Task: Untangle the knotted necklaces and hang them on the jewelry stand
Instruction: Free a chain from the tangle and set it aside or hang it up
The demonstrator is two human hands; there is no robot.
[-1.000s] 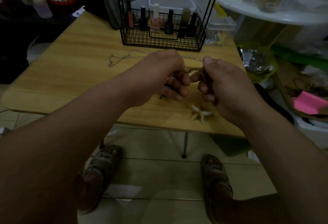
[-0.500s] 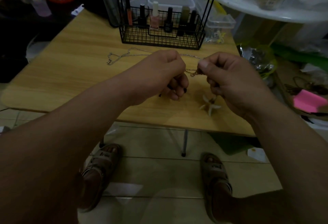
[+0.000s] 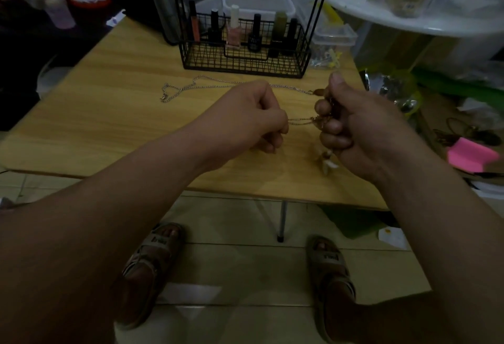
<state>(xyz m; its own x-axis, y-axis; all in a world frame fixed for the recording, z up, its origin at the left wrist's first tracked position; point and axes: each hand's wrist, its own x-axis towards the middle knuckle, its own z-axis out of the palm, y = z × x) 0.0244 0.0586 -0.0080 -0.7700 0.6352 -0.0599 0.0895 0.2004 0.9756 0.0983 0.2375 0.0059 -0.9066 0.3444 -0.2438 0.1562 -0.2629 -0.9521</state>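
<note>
Above the wooden table (image 3: 114, 114), my left hand (image 3: 245, 122) pinches one end of a thin gold chain (image 3: 301, 120). The chain runs taut to a small tangle at the curled fingers of my right hand (image 3: 362, 130), which grips it. A pale starfish pendant (image 3: 327, 163) hangs below my right fist. A silver chain (image 3: 191, 87) lies stretched across the table behind my hands, its right end reaching my right thumb. The black wire jewelry stand (image 3: 245, 55) rises at the back of the table, its top out of frame.
The stand's basket holds several nail polish bottles (image 3: 234, 31). Clear plastic boxes (image 3: 331, 35) sit behind it. To the right are a white round shelf (image 3: 425, 27), a green bag and a pink pad (image 3: 470, 154). My sandalled feet rest on the tiled floor below the table's near edge.
My hands have drawn apart, stretching the gold chain between them. My right hand shifted right and its thumb rose, and the starfish pendant moved with it.
</note>
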